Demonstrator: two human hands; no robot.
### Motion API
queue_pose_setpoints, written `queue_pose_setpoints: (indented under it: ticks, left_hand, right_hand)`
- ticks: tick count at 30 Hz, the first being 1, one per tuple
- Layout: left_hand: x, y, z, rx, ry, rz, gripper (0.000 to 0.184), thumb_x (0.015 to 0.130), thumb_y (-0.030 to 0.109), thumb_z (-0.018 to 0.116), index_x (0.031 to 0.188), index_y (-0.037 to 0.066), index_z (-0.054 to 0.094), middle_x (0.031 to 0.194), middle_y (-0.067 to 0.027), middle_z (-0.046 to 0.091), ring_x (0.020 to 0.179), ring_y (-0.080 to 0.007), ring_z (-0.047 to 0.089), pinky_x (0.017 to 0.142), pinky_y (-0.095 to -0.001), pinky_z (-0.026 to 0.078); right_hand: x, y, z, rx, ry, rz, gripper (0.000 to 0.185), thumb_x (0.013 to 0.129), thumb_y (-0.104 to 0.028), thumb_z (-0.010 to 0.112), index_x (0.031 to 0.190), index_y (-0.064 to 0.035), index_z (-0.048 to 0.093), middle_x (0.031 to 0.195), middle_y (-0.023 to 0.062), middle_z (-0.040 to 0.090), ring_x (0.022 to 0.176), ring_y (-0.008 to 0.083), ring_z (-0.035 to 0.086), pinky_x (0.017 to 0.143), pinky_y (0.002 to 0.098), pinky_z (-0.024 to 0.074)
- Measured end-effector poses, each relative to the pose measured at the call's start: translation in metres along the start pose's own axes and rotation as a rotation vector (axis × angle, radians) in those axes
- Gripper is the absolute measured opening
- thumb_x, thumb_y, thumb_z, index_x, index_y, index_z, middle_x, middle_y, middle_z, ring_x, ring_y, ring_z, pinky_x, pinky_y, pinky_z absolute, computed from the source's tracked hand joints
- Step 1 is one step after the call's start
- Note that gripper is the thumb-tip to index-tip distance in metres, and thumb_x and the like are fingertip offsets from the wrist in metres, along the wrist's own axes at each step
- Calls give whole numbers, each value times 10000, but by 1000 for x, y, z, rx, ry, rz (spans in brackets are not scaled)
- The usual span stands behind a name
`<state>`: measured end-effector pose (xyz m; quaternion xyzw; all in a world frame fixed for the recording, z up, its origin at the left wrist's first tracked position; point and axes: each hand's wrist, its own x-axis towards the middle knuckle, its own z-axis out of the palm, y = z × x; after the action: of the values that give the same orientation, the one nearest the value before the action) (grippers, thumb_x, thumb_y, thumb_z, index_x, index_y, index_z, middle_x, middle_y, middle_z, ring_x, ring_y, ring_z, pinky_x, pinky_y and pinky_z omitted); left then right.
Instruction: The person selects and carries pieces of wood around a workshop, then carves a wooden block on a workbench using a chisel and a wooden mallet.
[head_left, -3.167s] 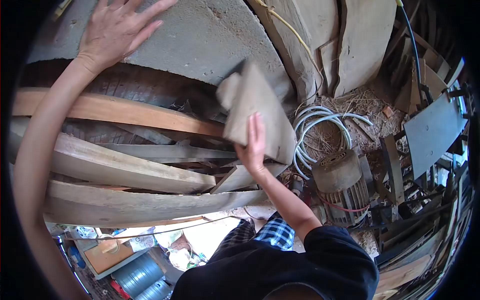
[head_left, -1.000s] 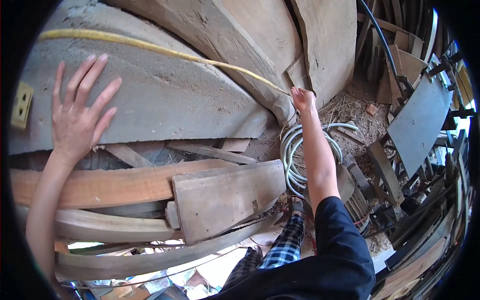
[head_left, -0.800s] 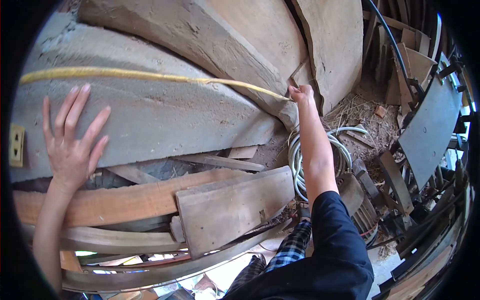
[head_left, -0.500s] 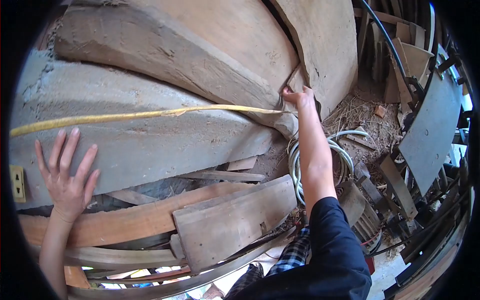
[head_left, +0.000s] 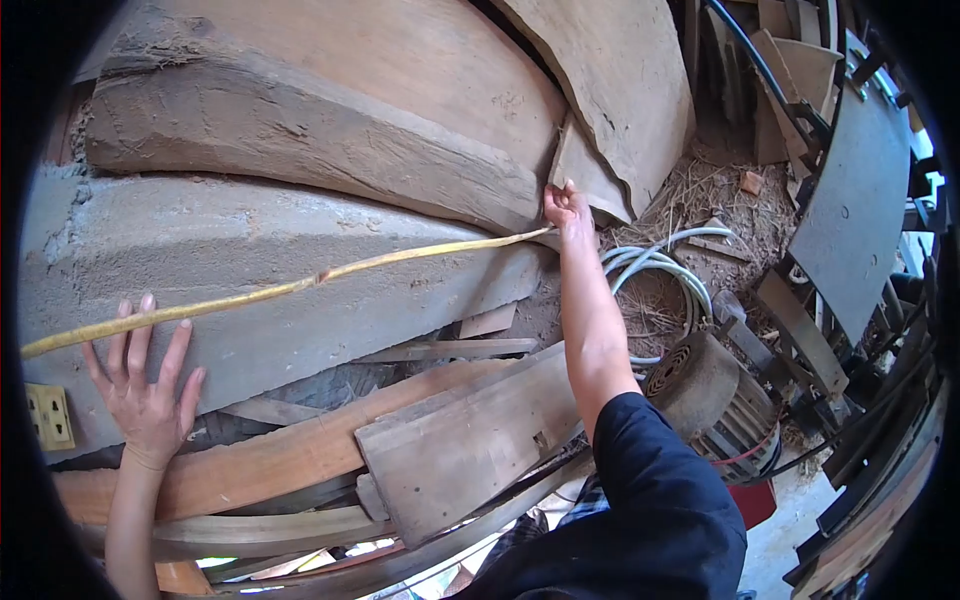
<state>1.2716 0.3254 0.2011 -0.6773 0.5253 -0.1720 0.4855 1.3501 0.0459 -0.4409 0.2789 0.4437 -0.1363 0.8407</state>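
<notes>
My left hand lies flat with fingers spread against the grey concrete ledge. Its fingertips overlap a long yellow strip, which slants from the left edge toward my right wrist. My right hand reaches forward, fingers curled closed beside the lower end of a thick, rough-edged wooden slab. What the curled fingers grip is hidden. Just behind that hand stands a small, thin wooden piece, next to a large upright board.
A coiled pale hose and a dusty motor lie right of my arm. Planks are stacked in front of me. A yellow socket sits at far left, and a grey metal sheet leans at right.
My right hand has moved slightly down, showing more of the small wooden piece. The yellow strip's left part now sits lower, across my left fingers. The view has shifted, revealing more of the motor.
</notes>
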Motion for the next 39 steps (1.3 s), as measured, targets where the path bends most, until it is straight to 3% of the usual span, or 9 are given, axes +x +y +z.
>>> queue_pose_setpoints:
  ticks: [6,8,14,21,30,34,36,37,39]
  left_hand:
    - [2,-1,-1,-19,-5,-5,461,824,372,641,1269,258,599,1488,-84,374,1408,-294,286,1176,-592,74]
    - [3,-1,-2,-27,-4,-5,456,825,371,642,1264,258,601,1490,-85,372,1410,-294,284,1177,-590,76]
    - [7,-1,-2,-60,1,-4,436,838,373,630,1257,257,600,1483,-76,379,1412,-283,282,1183,-584,87]
    - [6,-1,-2,-17,22,3,427,864,401,597,1270,268,586,1474,-57,380,1407,-260,291,1196,-579,96]
    - [6,0,-1,-36,34,8,430,851,388,609,1261,257,596,1462,-65,404,1393,-257,319,1192,-580,110]
    - [7,0,-1,-34,43,2,433,839,384,618,1256,266,597,1468,-59,397,1395,-254,311,1194,-576,105]
    - [5,0,0,-43,34,-11,445,828,385,627,1257,271,596,1470,-54,393,1396,-250,310,1195,-573,104]
    - [4,-1,0,-59,25,-22,456,816,386,636,1257,277,594,1473,-48,389,1396,-245,308,1197,-570,103]
    - [4,1,-2,-64,17,-33,465,805,384,646,1256,281,593,1473,-44,387,1396,-241,309,1198,-568,104]
  right_hand:
    - [-23,9,-18,-7,94,-19,187,1004,-211,485,1061,-79,605,1014,88,666,1000,217,617,910,417,516]
    - [-24,14,-48,16,20,3,137,973,-186,563,971,-49,567,884,90,624,769,205,594,845,403,539]
    - [-63,27,-79,36,72,0,154,965,-195,579,1012,-48,577,886,66,633,767,176,597,809,377,536]
    - [-91,42,-89,142,27,53,165,944,-150,606,1048,-27,569,927,93,616,869,210,594,826,361,558]
    - [-108,42,-174,15,55,163,169,959,-171,591,1060,-37,602,971,98,650,900,209,615,786,359,541]
    - [-107,64,-162,-145,40,0,227,942,-197,614,1102,-36,609,963,125,663,917,223,633,832,351,526]
    - [-102,77,-159,-1183,445,-758,451,888,-247,664,1240,3,533,1120,194,615,1074,281,578,940,385,471]
    - [-136,80,-131,-1292,410,-1039,684,833,-258,688,1365,50,390,1330,276,462,1248,364,433,1061,435,356]
    - [-168,72,-80,-1477,53,-1256,809,830,-220,675,1443,71,234,1454,322,260,1368,438,247,1152,470,188]
